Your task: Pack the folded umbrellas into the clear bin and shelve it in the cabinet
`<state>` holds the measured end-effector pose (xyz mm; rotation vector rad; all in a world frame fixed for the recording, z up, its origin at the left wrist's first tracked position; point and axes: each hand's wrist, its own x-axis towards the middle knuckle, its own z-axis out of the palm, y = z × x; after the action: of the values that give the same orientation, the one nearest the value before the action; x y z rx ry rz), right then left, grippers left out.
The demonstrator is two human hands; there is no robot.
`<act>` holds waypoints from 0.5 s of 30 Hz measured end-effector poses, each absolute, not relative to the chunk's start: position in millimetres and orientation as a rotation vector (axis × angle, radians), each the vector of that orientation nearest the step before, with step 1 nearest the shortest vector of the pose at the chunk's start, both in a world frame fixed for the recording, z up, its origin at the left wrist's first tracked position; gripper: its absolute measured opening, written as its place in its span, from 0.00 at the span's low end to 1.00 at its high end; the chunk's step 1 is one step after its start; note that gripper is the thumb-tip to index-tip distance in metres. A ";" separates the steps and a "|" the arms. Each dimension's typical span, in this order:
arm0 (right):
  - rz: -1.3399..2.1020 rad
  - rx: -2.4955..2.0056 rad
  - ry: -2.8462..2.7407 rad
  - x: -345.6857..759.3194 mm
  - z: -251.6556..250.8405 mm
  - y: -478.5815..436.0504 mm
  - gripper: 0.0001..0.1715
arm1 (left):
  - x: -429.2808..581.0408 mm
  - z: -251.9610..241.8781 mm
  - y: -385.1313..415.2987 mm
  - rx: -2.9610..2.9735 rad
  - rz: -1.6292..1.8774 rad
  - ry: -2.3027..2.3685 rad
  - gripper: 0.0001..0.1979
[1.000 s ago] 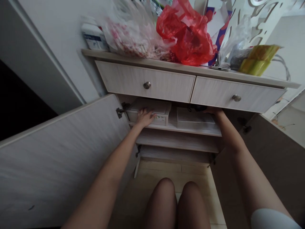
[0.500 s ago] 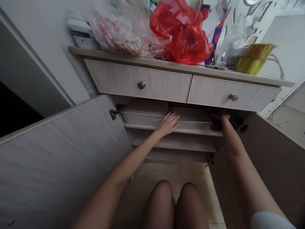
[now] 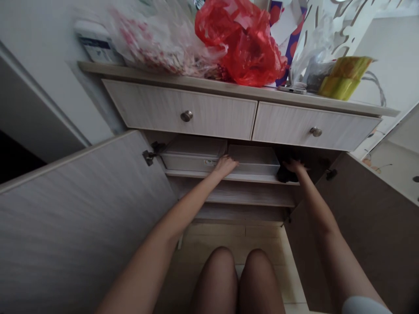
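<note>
Two shallow pale boxes lie side by side on the top shelf of an open cabinet: the left box (image 3: 193, 153) and the right box (image 3: 253, 159). My left hand (image 3: 225, 165) sits in the gap between them, fingers curled on the right box's front left corner. Past that box's right end, my right hand (image 3: 295, 166) reaches in with fingers stretched out over a dark object (image 3: 285, 175) on the shelf. What the dark object is cannot be made out.
Both cabinet doors stand open, the left door (image 3: 81, 209) wide and the right door (image 3: 366, 209) beside my arm. Two drawers with round knobs (image 3: 186, 116) are shut above. Red bag (image 3: 245, 43), clear bags and yellow tubs (image 3: 343, 78) crowd the top. My knees (image 3: 235, 279) are below.
My left hand left the left box, crossed to the right box and closed on its corner. My right hand came down to the dark object, which now shows more.
</note>
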<state>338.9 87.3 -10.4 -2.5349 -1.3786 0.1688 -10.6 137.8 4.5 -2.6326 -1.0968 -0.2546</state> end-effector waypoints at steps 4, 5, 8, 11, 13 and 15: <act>0.244 -2.568 -1.361 317.1 -27.9 61.6 0.37 | -12.1 5.7 137.1 -2.641 -0.241 -1.097 0.12; 0.245 -2.573 -1.332 311.4 -29.6 59.6 0.36 | -11.0 7.3 135.6 -2.639 -0.231 -1.103 0.12; 0.218 -2.584 -1.262 298.3 -25.8 61.9 0.33 | -6.6 16.6 124.3 -2.648 -0.292 -1.116 0.14; 0.041 -2.442 -1.278 289.7 -19.2 50.7 0.33 | -14.6 26.6 93.9 -2.703 -0.520 -1.103 0.19; -0.097 -2.169 -1.340 287.0 -21.0 19.7 0.34 | -38.5 27.2 56.6 -2.699 -0.794 -1.085 0.17; -0.200 -1.821 -1.401 289.3 -30.0 -29.6 0.36 | -79.7 19.5 6.1 -2.576 -1.171 -1.066 0.17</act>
<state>289.3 -29.6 -30.0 -1.8209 -1.4006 -0.2001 -79.7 6.1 19.5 -2.5764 -1.0656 -1.1710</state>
